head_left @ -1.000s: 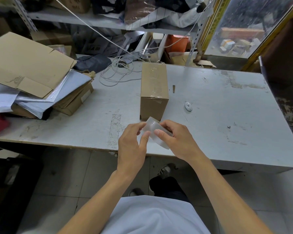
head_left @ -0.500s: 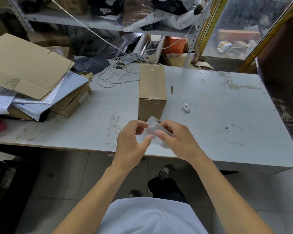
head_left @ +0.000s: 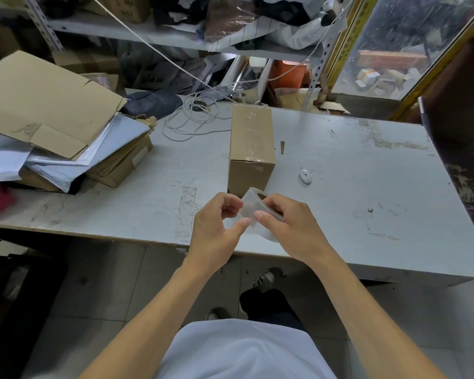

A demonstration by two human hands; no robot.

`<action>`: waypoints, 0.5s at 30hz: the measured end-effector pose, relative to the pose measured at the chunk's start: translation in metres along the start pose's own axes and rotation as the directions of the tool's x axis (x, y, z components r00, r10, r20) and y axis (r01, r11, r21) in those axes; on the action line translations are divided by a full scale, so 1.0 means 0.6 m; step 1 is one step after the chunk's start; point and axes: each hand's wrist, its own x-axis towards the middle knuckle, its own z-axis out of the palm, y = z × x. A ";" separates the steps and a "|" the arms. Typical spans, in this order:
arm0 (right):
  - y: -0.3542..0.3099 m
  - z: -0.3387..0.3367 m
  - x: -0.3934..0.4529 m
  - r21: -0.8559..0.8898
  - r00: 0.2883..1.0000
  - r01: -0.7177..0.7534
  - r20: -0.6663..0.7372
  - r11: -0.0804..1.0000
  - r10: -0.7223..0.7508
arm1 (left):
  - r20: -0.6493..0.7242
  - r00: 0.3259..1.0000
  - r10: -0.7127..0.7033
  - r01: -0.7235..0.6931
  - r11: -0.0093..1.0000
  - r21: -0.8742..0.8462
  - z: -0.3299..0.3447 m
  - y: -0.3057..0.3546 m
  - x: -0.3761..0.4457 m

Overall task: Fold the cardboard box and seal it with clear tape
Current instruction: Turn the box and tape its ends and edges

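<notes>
At the far left of the worktop (head_left: 340, 165) we are seeing a pile (head_left: 66, 149) of flattened cardboard, grey mailers and a low carton lying heaped together. Just right of it, toward the far edge, a white cable (head_left: 192, 124) is lying in loose coils, close to the far left corner of the box.

The box (head_left: 251, 149) is standing folded near the middle of the worktop, its long side running away from us, with clear tape shining along its top and down over the near end. It is sitting apart from both hands, just beyond them.

Near the front edge we are holding the tape roll (head_left: 253, 214) between our two hands, above the worktop. Our left hand (head_left: 216, 228) is pinching at the roll's left side, its thumb tip meeting the film and its fingers curled in above; that grip is narrow. Our right hand (head_left: 290, 228) is wrapping the roll from the right, thumb lying across the near face and fingers curled behind, so its grip is holding the roll.

Right of the box a small white disc (head_left: 305, 177) is lying on the worktop, well clear of the hands.
</notes>
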 end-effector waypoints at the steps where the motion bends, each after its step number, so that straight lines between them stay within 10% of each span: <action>1: -0.002 0.000 0.000 -0.002 1.000 0.001 -0.003 1.000 -0.001 | -0.001 1.000 0.000 0.000 1.000 -0.007 0.000 0.001 0.000; 15: -0.011 0.003 -0.004 0.011 1.000 -0.009 -0.019 1.000 0.009 | 0.033 0.998 -0.044 0.044 0.999 -0.002 -0.008 0.003 0.005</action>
